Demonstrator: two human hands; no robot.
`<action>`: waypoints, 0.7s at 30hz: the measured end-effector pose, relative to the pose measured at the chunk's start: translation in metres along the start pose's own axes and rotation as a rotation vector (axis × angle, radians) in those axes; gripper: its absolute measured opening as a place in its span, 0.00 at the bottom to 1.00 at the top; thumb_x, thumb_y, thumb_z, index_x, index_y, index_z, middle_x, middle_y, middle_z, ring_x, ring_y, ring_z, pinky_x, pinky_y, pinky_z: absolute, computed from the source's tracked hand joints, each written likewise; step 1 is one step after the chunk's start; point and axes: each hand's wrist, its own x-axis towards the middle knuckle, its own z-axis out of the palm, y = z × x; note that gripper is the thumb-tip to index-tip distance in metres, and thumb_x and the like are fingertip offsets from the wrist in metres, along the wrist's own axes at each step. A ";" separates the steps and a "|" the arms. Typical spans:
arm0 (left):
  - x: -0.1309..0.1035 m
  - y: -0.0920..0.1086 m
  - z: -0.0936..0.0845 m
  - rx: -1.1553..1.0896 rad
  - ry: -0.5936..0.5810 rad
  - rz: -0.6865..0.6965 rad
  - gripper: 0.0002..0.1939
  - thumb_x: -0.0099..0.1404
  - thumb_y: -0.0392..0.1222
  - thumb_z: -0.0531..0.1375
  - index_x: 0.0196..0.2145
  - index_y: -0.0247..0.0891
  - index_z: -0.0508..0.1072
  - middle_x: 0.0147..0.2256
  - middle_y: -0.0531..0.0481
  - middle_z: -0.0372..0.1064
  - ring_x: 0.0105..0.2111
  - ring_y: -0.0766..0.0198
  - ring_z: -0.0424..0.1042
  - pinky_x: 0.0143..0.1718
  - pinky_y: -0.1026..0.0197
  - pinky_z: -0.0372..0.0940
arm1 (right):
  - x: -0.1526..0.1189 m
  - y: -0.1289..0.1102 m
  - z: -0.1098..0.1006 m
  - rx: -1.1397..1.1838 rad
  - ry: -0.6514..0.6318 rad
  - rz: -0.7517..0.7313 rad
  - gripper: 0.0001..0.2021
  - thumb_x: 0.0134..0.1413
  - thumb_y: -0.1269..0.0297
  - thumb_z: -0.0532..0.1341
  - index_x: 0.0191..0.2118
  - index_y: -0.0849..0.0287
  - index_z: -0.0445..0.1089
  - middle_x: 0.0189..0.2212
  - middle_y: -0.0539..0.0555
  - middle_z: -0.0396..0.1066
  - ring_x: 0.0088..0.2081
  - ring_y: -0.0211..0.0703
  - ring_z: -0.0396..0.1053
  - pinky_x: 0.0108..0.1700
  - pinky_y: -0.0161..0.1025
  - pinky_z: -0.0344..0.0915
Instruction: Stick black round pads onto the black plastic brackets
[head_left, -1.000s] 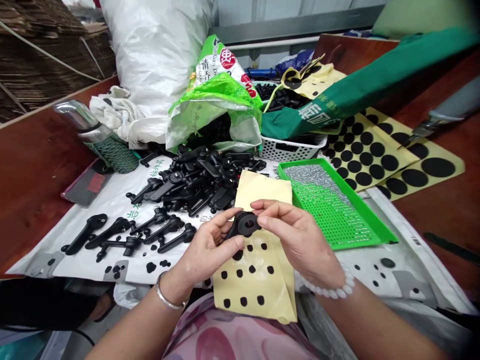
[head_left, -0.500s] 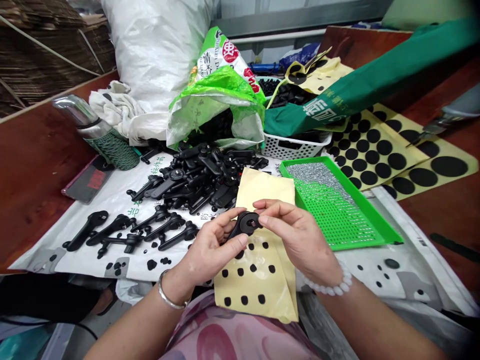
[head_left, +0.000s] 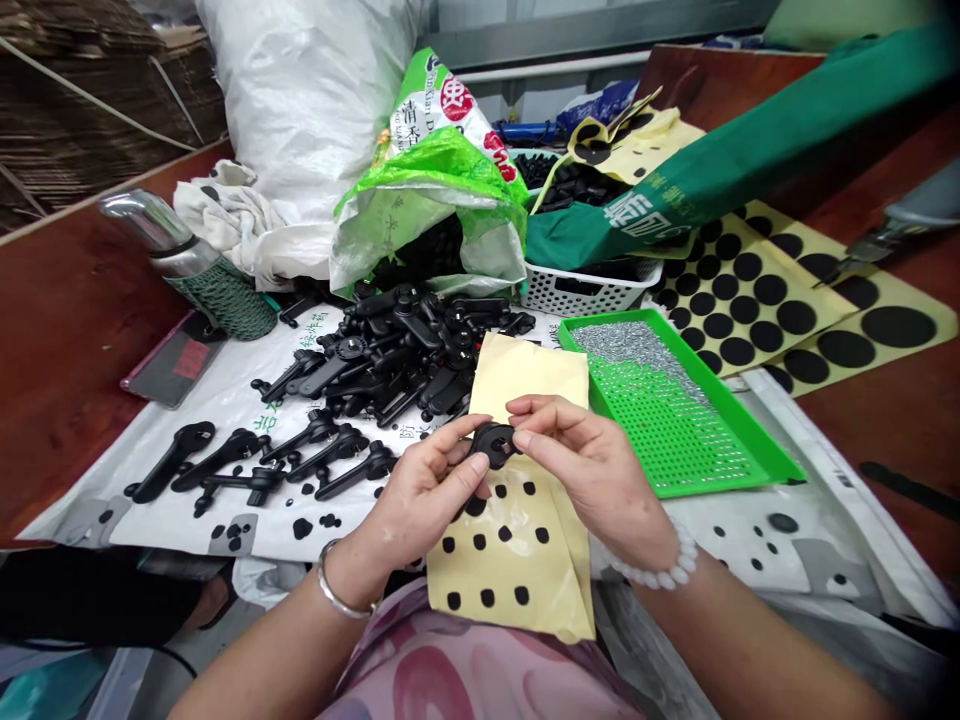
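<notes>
A black plastic arm (head_left: 493, 445) with a round disc-shaped end is held between my two hands, above a yellow backing sheet of small black stickers (head_left: 480, 570). My left hand (head_left: 416, 495) is closed around its body, thumb in front and fingers behind. At the disc's right edge, the thumb and fingertips of my right hand (head_left: 596, 475) pinch the same part. Whether a small sticker is between those fingertips is too small to tell. The arm's far end is hidden by my left hand.
Several similar black arms are heaped (head_left: 405, 350) behind my hands. To the right lies a green perforated tray (head_left: 660, 430) of small metal pieces. Sheets of round black pads (head_left: 765, 290), a white basket (head_left: 585, 292), an open green bag (head_left: 435, 170) and a metal flask (head_left: 202, 270) stand around.
The disc end has tilted and turned slightly in my fingers, shifting a little left. Both hands keep their hold; the other things stay put.
</notes>
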 end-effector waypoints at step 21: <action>0.000 -0.012 -0.001 0.044 0.051 -0.029 0.22 0.61 0.46 0.57 0.51 0.34 0.64 0.22 0.51 0.70 0.21 0.69 0.64 0.20 0.68 0.54 | -0.006 0.002 0.008 -0.586 0.143 -0.413 0.04 0.49 0.72 0.57 0.27 0.57 0.65 0.37 0.57 0.67 0.45 0.48 0.65 0.47 0.46 0.60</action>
